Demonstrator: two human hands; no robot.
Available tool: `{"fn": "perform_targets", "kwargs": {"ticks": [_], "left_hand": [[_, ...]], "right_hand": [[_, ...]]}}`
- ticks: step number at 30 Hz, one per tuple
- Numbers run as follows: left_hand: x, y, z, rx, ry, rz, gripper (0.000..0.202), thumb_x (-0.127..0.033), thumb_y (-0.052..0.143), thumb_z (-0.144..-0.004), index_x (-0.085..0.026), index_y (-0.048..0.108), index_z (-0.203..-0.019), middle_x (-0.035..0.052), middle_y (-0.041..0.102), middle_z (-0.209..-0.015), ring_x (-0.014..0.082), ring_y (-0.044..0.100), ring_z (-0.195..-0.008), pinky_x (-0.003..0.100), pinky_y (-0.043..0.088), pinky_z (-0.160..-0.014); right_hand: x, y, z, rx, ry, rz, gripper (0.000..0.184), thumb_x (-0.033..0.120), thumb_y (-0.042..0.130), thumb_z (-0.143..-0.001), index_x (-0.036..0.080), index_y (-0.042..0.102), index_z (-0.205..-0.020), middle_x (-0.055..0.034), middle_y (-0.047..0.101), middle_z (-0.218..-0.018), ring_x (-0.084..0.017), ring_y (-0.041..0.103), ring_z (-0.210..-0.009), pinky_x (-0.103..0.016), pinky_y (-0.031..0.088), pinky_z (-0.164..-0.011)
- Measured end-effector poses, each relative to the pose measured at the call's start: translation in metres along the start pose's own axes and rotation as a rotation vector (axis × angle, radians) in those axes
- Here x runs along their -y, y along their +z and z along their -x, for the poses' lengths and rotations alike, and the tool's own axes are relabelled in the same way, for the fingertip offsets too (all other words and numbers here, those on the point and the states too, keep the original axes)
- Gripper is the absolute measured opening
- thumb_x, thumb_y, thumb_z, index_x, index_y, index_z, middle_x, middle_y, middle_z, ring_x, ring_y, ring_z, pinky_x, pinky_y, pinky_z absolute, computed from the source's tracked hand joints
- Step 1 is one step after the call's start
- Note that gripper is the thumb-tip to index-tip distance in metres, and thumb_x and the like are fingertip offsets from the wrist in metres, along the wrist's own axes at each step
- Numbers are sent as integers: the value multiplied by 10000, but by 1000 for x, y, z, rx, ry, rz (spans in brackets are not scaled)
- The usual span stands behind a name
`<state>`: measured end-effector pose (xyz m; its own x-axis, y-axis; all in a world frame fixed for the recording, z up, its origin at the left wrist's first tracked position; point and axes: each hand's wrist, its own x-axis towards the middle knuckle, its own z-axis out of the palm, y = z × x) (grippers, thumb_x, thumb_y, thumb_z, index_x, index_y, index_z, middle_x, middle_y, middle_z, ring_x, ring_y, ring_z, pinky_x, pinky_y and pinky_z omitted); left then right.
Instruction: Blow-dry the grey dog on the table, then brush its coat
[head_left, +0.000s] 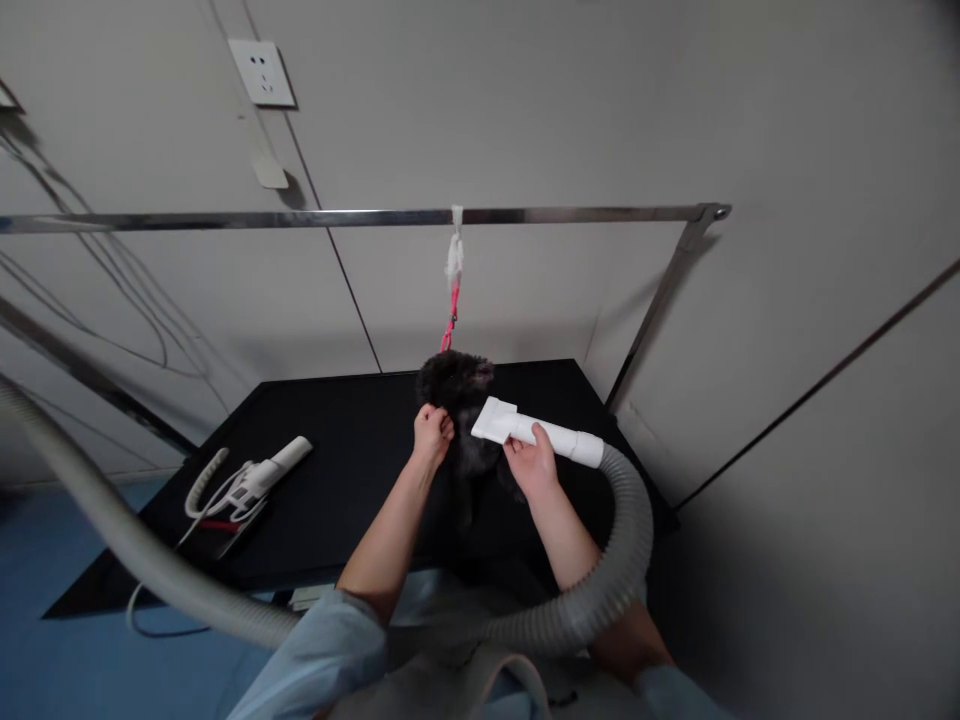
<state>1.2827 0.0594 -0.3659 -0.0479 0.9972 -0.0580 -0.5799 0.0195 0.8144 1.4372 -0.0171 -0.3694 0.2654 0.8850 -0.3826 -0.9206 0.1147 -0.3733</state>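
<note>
The dark animal (pixel 462 398) is on our black tabletop (pixel 360 430), the red leash (pixel 454 302) probably keeping it in place. Our right grip (pixel 532 463) clasps the white nozzle (pixel 571 442), apparently to aim it at the animal; our left grip (pixel 433 436) curls closed against the fur (pixel 463 425), and whether it pinches any we cannot tell

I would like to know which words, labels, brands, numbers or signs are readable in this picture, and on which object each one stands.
There is no readable text in this picture.
White nozzle in the right hand: no lettering visible.
Wall socket: only its slots show.
White handheld device on the black table: dark marks, too small to read.
</note>
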Motion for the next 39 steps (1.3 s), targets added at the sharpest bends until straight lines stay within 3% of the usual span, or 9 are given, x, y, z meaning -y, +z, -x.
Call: {"fn": "perform_targets", "kwargs": {"ticks": [6,21,25,33,39], "left_hand": [[7,-15,-8,-49,-54,10,360,-184,627,-587,-210,273,-646,-118,279,-464,22,275,-328,167,113,-359],[54,9,-13,56,-178,139,407,-193,640,-566,-211,242,-651,-126,275,-464,13,248,-320,168,88,-348],[51,6,-16,42,-219,186,427,-177,635,-553,-208,221,-649,-125,244,-465,14,250,-333,163,88,-357],[31,-14,-16,-22,-174,192,419,-148,633,-555,-202,228,-646,-112,258,-485,14,254,-341,164,99,-349],[12,-55,-1,-91,-152,192,376,-128,635,-602,-194,264,-615,-111,216,-445,15,222,-317,146,108,-330]], "right_hand": [[-13,9,14,58,-143,61,345,183,616,-737,241,520,-1063,-11,669,-1027,-162,643,-971,-351,537,-856],[2,10,14,141,-411,186,419,210,672,-658,267,513,-1041,1,663,-1070,-172,612,-1054,-446,417,-1001],[9,-12,8,112,-392,241,426,203,678,-645,265,525,-1038,-1,668,-1058,-174,604,-1062,-451,412,-997],[-5,-87,10,-62,-254,326,461,222,693,-621,260,538,-1053,2,673,-1022,-186,614,-1020,-445,446,-942],[-15,-80,9,-22,-219,304,440,221,691,-625,273,539,-1035,11,675,-1029,-183,614,-1033,-447,444,-951]]}}
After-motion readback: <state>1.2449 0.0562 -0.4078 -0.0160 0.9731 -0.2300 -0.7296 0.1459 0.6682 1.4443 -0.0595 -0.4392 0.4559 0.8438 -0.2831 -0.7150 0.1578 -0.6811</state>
